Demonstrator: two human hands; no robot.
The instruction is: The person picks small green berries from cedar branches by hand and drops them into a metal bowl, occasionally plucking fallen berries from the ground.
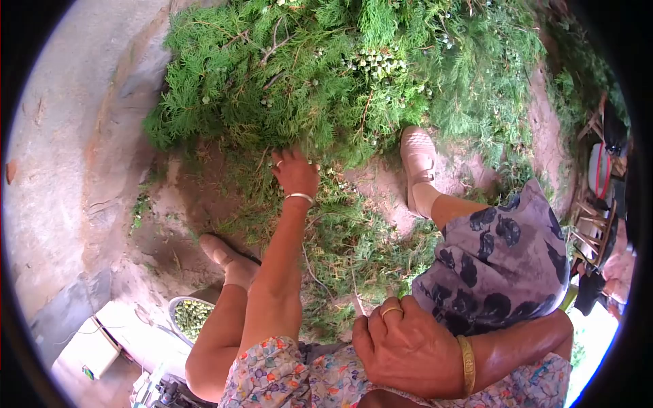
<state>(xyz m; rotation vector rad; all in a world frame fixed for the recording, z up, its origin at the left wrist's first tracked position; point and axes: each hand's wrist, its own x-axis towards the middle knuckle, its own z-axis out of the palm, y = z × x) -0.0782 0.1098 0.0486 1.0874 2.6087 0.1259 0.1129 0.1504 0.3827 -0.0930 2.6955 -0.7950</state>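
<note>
A big heap of green cypress-like branches [326, 75] with clusters of pale berries [377, 64] lies on the dirt in front of me. My left hand [296, 173], a bangle on its wrist, reaches forward into the lower edge of the heap, its fingers curled around a sprig. My right hand [405, 343], wearing a ring and a gold bangle, rests on my lap against the dark flowered skirt [503, 258] and holds nothing. My sandalled feet [418, 160] stand on either side of the outstretched arm.
A metal bowl [178, 307] of small green berries sits on the ground by my left leg, with a white box [88, 347] beside it. A stone wall [61, 170] runs along the left. A wooden chair [592, 231] and part of another person [619, 268] are at the right.
</note>
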